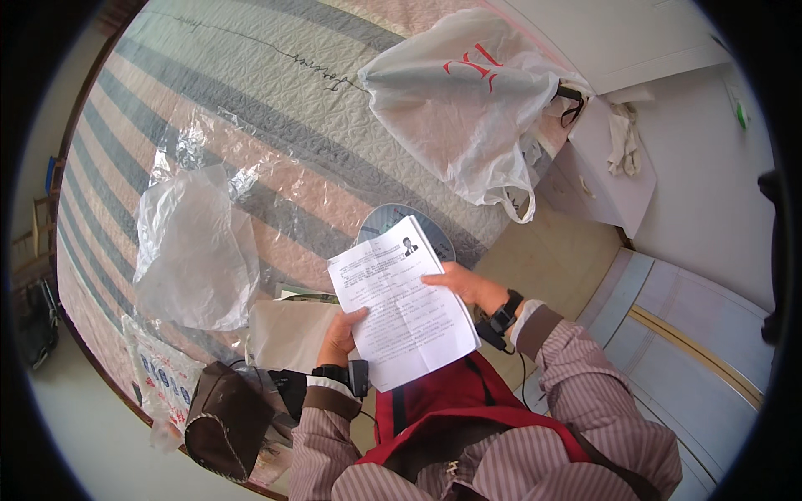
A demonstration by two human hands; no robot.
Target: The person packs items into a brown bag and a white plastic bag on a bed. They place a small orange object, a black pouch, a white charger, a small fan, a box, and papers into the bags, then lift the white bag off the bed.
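Observation:
A stack of printed paper sheets [407, 313] is held up in front of my body, with a small portrait photo near its top right corner. My left hand [339, 334] grips the left edge, thumb on top. On the right edge my right hand [460, 285] does the same, its fingers hidden beneath. Behind the top of the sheets a round, printed hand fan [432, 238] shows partly on the bed. A beige flat packet or envelope [291, 332] lies near my left hand. Both wrists wear black strapped devices.
A striped quilt [301, 119] covers the bed. On it lie a white plastic bag [457, 106] with red writing, clear plastic wrapping [276, 169] and a translucent bag [194, 257]. A dark brown bag [222, 419] stands at the left edge. A white cabinet [601, 163] holds a pale cloth [623, 141].

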